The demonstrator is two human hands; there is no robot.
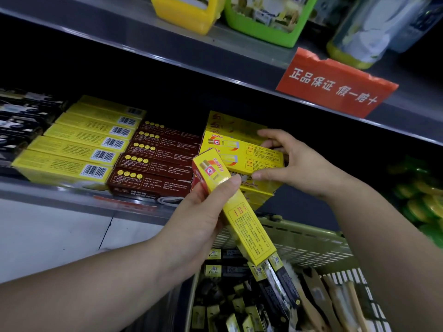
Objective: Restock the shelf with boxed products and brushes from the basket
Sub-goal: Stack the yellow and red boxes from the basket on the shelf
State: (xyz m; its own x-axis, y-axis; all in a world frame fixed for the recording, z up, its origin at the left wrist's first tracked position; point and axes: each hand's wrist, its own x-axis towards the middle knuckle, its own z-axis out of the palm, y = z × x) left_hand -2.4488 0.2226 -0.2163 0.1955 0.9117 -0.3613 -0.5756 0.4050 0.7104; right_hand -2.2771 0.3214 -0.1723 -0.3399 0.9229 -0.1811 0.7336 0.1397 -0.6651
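My left hand (208,212) grips a long yellow box (249,226) near its upper end, holding it tilted above the basket (311,245). My right hand (290,164) reaches onto the shelf (72,197) and pinches a stack of yellow boxes (249,159) between thumb and fingers. Left of that stack lie a row of dark red boxes (155,166) and a row of yellow barcoded boxes (79,144). The pale basket holds several black-and-yellow boxes (223,269) and wooden brushes (335,303).
An upper shelf (167,44) overhangs the boxes, carrying a yellow container (189,13), a green container (266,20) and a red sign (335,85). Green and yellow packets (422,200) lie at the right. Dark packets (21,116) fill the far left. Pale floor tiles (48,236) show below.
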